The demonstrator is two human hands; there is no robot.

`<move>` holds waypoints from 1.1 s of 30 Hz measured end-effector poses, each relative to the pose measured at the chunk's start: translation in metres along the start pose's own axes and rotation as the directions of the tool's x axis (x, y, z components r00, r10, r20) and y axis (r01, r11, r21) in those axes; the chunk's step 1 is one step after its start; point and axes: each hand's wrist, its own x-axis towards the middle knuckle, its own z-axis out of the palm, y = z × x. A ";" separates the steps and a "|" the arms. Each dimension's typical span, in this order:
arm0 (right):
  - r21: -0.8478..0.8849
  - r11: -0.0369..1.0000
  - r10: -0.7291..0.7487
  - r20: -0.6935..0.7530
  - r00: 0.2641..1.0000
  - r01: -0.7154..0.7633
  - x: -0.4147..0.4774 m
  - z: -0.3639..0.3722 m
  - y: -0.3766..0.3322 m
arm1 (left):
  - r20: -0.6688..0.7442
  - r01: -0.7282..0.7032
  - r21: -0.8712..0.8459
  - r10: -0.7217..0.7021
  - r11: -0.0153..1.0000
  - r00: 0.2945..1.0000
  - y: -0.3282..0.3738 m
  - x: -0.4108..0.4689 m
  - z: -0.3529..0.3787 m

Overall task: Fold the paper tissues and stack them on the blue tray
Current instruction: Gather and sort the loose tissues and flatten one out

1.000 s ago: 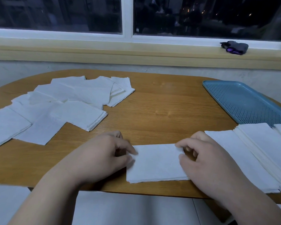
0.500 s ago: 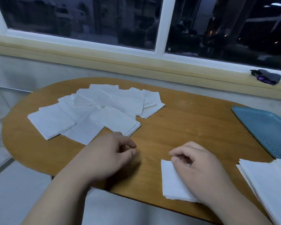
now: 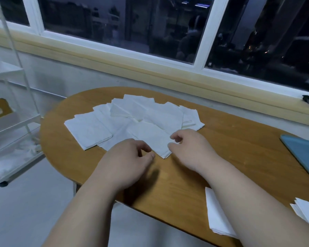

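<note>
- Left grip (image 3: pixel 130 157) loose, empty; right grip (image 3: pixel 191 148) curled over nearest tissue (image 3: pixel 150 138), toward the bench's (image 3: pixel 230 157) far left edge. Whether it pinches, cannot tell.
- Risk: a pinch catches two sheets and drags the pile (image 3: pixel 132 113) askew.

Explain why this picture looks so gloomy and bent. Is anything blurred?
Head view: dim, bluish indoor light, with night behind the window; its white frame splays, a wide-angle effect. The tissues are the brightest patch, their detail washed out. A soft shadow lies on the table under the left hand; it and the right hand look slightly smeared.
</note>
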 end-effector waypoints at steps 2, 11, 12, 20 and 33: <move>-0.017 0.999 0.048 0.011 0.999 -0.048 0.017 0.003 -0.002 | -0.003 0.014 -0.014 -0.014 1.000 1.000 -0.002 0.001 -0.002; -0.116 0.981 0.165 0.046 0.985 -0.158 0.053 0.023 0.003 | -0.003 0.027 -0.055 -0.027 0.998 1.000 -0.006 0.005 -0.005; -0.114 0.981 0.162 0.027 0.986 -0.158 0.054 0.024 0.004 | -0.001 0.027 -0.052 -0.027 0.998 1.000 -0.006 0.006 -0.004; -0.187 0.978 0.073 -0.103 0.992 -0.091 0.055 0.031 0.005 | 0.010 0.025 -0.047 -0.024 0.999 1.000 -0.006 0.008 -0.001; 0.023 1.000 -0.009 -0.236 0.972 0.014 0.025 0.002 0.005 | -0.057 -0.016 -0.081 0.011 0.997 0.998 -0.006 0.011 0.007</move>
